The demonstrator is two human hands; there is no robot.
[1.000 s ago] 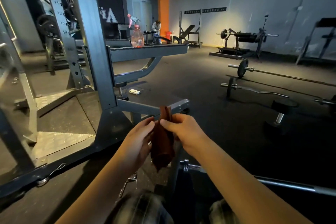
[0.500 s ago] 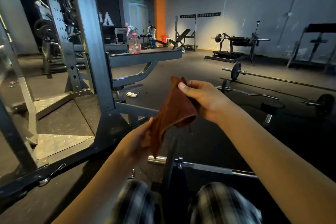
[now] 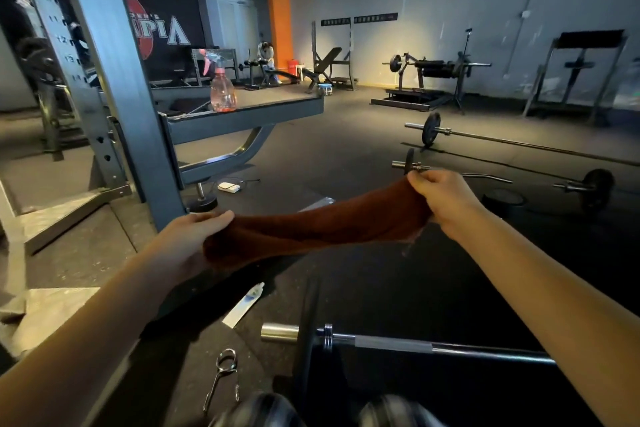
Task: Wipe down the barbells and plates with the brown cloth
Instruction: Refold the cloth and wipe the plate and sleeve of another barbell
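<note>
The brown cloth (image 3: 322, 225) is stretched out in the air between my two hands. My left hand (image 3: 194, 239) grips its lower left end, and my right hand (image 3: 443, 198) pinches its upper right end. Below them a barbell (image 3: 415, 345) lies on the dark floor, with a black plate (image 3: 306, 333) seen edge-on near its chrome sleeve end. Farther off, a curl bar (image 3: 491, 178) with small plates lies on the floor. Behind it a long barbell (image 3: 519, 140) carries a black plate (image 3: 431, 130).
A grey rack post (image 3: 121, 87) stands at left with a pink spray bottle (image 3: 222, 94) on its platform. A spring collar (image 3: 223, 374) and a white tube (image 3: 246, 303) lie on the floor nearby. A black stool (image 3: 502, 199) stands right. A person is far back.
My hands have pulled apart, spreading the bunched cloth into a long strip. My right hand moved right and up, and the view shifted up over the near barbell.
</note>
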